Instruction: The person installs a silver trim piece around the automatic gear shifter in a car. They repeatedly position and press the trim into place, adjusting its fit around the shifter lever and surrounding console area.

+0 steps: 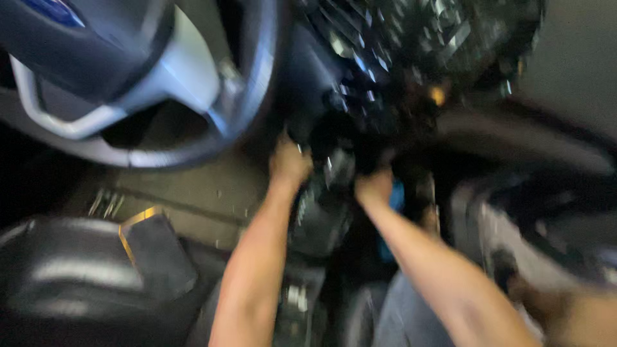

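A: Item one, left hand (289, 162)?
B: Bare, forearm reaching forward into a car's cabin. It rests at the upper edge of the dark gear lever housing (321, 205) on the centre console. Fingers curl over something dark there; the blur keeps me from telling whether it is a true grip.

A: Item two, right hand (374, 186)?
B: Bare, just beside the left, on the far side of the same housing. Fingers are bent down into the dark recess and hidden, so I cannot tell if it is open or closed.

A: Location of the housing?
B: Between the two hands, low in the middle of the cabin, below the dashboard (418, 45).

A: Adjacent items?
B: A blue patch (396, 196) shows right behind the right wrist; its kind is unclear. An orange light (438, 95) glows on the dashboard above the hands.

A: Further out?
B: Steering wheel (128, 83), upper left, dark rim with pale silver spokes. Dark seat (71, 276), lower left, with a yellow-edged panel (138, 222) beside it. The person's grey trouser leg (405, 315) lies under the right forearm.

A: Condition of the record?
B: Heavily motion-blurred throughout.
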